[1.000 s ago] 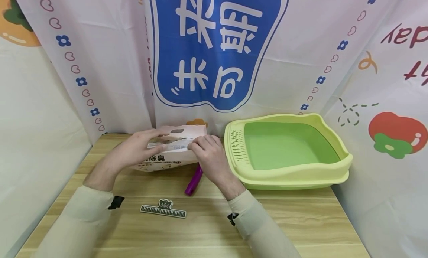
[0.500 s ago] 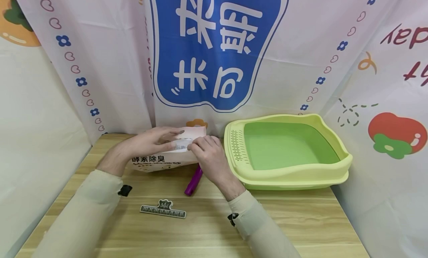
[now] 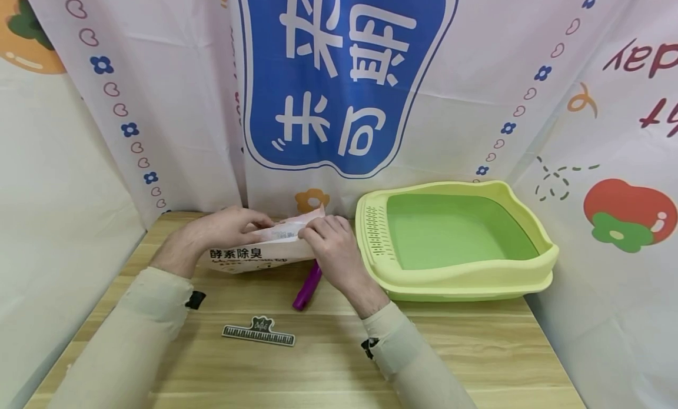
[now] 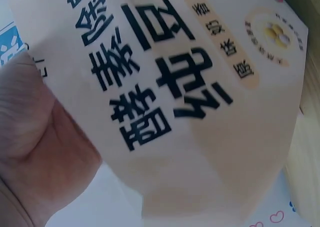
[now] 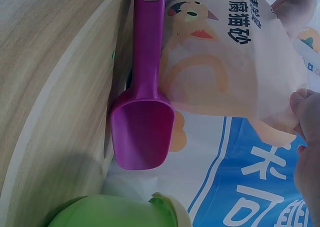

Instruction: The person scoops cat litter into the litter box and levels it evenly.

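A pale pink cat litter bag [image 3: 288, 251] with dark printed characters stands at the back left of the table. At its upper left, my left hand [image 3: 225, 229] holds the top edge, fingers bent over the mouth; in the left wrist view the hand [image 4: 45, 137] lies along the bag's side. My right hand [image 3: 335, 247] pinches the top right corner, as the right wrist view also shows at the fingers [image 5: 300, 109]. A whitish printed strip shows along the bag's top between both hands. Beside the bag lies a purple scoop [image 5: 142, 132], its handle pointing toward me.
To the right sits a green litter box [image 3: 461, 273] with a raised pale rim and a perforated left panel. A piano-patterned clip [image 3: 258, 332] lies on the wooden table [image 3: 296, 373] in front. Printed cloth [image 3: 450, 132] hangs close behind.
My left hand has shifted right along the bag's top, then its fingers bent. The bag's back flap, upright before, now leans lower and narrower. My right hand stays at the corner.
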`<state>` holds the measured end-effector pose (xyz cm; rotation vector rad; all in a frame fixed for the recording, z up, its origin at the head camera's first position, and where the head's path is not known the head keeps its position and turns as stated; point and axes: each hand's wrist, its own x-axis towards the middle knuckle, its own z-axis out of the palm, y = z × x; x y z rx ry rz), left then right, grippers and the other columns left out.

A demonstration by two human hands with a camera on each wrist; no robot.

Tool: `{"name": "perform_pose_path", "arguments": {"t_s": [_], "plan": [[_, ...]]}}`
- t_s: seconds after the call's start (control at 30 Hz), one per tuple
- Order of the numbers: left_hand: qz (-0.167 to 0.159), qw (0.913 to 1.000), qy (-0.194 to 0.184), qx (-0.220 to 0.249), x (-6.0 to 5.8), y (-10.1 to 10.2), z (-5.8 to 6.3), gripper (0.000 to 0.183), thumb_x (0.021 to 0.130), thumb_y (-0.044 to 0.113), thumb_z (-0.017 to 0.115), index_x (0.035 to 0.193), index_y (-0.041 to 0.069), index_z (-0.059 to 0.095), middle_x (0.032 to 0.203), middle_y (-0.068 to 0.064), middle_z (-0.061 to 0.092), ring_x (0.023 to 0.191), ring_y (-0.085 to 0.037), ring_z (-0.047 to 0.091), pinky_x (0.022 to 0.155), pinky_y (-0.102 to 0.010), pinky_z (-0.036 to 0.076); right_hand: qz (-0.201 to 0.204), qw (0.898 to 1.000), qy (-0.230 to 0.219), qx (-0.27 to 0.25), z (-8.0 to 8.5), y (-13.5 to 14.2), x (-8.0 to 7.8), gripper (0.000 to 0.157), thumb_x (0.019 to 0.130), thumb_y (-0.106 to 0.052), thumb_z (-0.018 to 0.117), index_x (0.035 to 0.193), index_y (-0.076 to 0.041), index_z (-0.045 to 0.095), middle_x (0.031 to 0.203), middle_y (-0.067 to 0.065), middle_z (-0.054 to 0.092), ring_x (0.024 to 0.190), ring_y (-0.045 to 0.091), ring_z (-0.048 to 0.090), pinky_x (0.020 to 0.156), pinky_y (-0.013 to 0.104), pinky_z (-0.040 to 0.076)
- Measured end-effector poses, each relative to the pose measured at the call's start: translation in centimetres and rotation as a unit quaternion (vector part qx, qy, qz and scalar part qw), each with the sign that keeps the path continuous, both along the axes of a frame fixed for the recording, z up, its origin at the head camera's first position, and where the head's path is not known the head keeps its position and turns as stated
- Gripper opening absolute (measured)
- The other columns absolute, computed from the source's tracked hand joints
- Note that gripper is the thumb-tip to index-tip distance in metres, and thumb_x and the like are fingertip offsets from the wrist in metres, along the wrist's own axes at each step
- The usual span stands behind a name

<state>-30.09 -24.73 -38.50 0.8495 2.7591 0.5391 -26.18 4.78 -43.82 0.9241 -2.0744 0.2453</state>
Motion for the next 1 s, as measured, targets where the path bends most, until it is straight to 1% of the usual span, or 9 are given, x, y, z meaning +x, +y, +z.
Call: {"name": "perform_pose_path", "arguments": {"t_s": [0.13,0.23,0.33,0.5,0.6,0.67,0.83,0.9,1.0], "plan": [[-0.021,0.9997,0.007,-0.014,0.1,-0.4,0.2,0.018,0.111,0.013,0.079,0.127,0.015,0.087,0.126,-0.009,0.089,0.116,-0.032,0.084,0.108,-0.059,0.067,0.004,1.0,-0.006,-0.006,-0.1,-0.1,0.0,0.022,0.107,-0.002,0.074,0.108,-0.022,0.082,0.113,-0.005,0.081,0.109,0.019,0.075,0.104,0.037,0.059],[-0.028,0.9995,0.01,-0.01,0.2,-0.5,0.5,0.009,0.109,0.013,0.082,0.109,0.02,0.087,0.107,0.002,0.087,0.097,-0.017,0.078,0.093,-0.046,0.068,0.002,1.0,-0.013,-0.006,-0.1,-0.1,0.0,0.022,0.108,-0.002,0.074,0.108,-0.022,0.083,0.114,-0.005,0.081,0.111,0.02,0.076,0.105,0.037,0.059],[-0.023,0.9996,0.014,-0.002,0.3,-0.7,0.9,0.012,0.109,0.017,0.083,0.099,0.024,0.085,0.097,0.007,0.082,0.087,-0.01,0.07,0.083,-0.037,0.061,-0.003,1.0,-0.012,-0.006,-0.1,0.0,0.0,0.016,0.106,-0.007,0.078,0.109,-0.022,0.083,0.113,-0.006,0.081,0.111,0.02,0.076,0.104,0.038,0.059],[-0.011,0.9989,0.045,0.006,0.7,-0.9,1.5,0.012,0.108,0.024,0.086,0.097,0.026,0.084,0.093,0.01,0.082,0.083,-0.007,0.068,0.08,-0.033,0.06,-0.008,1.0,0.003,-0.009,0.1,-0.1,0.0,0.013,0.11,-0.01,0.079,0.109,-0.023,0.083,0.114,-0.006,0.081,0.109,0.019,0.074,0.102,0.037,0.059],[0.003,0.997,0.076,0.017,1.0,-1.0,1.7,0.006,0.107,0.021,0.087,0.101,0.024,0.088,0.097,0.008,0.086,0.085,-0.008,0.074,0.083,-0.037,0.066,-0.004,1.0,0.017,-0.014,0.2,-0.1,-0.1,0.023,0.111,-0.002,0.074,0.108,-0.023,0.083,0.113,-0.007,0.082,0.109,0.019,0.074,0.103,0.036,0.06],[0.017,0.9947,0.098,0.025,1.2,-1.0,2.0,0.004,0.106,0.018,0.088,0.107,0.021,0.09,0.102,0.002,0.089,0.089,-0.013,0.081,0.087,-0.044,0.071,0.0,0.999,0.027,-0.018,0.2,-0.1,-0.1,0.026,0.11,0.001,0.073,0.108,-0.022,0.084,0.114,-0.007,0.082,0.109,0.019,0.074,0.104,0.036,0.06],[0.053,0.9831,0.167,0.051,1.9,-1.1,2.8,0.01,0.104,0.01,0.088,0.113,0.015,0.091,0.109,-0.009,0.092,0.095,-0.028,0.087,0.091,-0.055,0.073,0.021,0.998,0.056,-0.023,0.4,0.1,-0.1,0.019,0.105,-0.003,0.08,0.108,-0.02,0.085,0.115,-0.006,0.083,0.111,0.018,0.074,0.109,0.036,0.061],[0.067,0.9728,0.211,0.067,2.1,-1.1,3.1,0.011,0.104,0.007,0.088,0.113,0.013,0.091,0.109,-0.011,0.092,0.096,-0.032,0.087,0.09,-0.056,0.072,0.035,0.996,0.073,-0.024,0.4,0.1,-0.2,0.019,0.103,-0.002,0.081,0.107,-0.02,0.085,0.114,-0.005,0.084,0.112,0.018,0.074,0.113,0.036,0.062],[0.087,0.9521,0.279,0.089,2.5,-0.9,3.4,0.015,0.103,0.002,0.088,0.115,0.01,0.091,0.11,-0.016,0.091,0.099,-0.039,0.088,0.091,-0.06,0.072,0.056,0.993,0.099,-0.018,0.2,0.3,-0.4,0.02,0.101,-0.002,0.082,0.106,-0.021,0.084,0.115,-0.006,0.084,0.115,0.017,0.075,0.121,0.037,0.061]]}}
